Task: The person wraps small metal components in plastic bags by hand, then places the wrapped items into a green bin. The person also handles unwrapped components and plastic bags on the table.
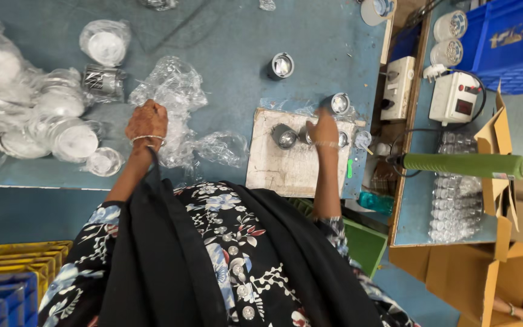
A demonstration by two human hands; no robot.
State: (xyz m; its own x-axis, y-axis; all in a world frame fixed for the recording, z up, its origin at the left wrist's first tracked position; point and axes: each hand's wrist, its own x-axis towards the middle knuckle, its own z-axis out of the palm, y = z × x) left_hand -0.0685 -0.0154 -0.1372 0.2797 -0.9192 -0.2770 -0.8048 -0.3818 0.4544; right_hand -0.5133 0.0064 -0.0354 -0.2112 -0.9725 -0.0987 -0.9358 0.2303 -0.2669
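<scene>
Both hands work: left hand (146, 121) grips clear wrap (174, 97); right hand (324, 128) seemingly pinches an upright metal cup (305, 134).

Blue-grey worktable (237, 36); off-white scuffed board (286, 166); clear crinkled plastic wrap (174, 91); silver reflector cups (282, 65); green-handled tool (464, 165); blue crate (509, 42); yellow crates (19, 251); black garment with white-and-red floral print (225, 242).
</scene>
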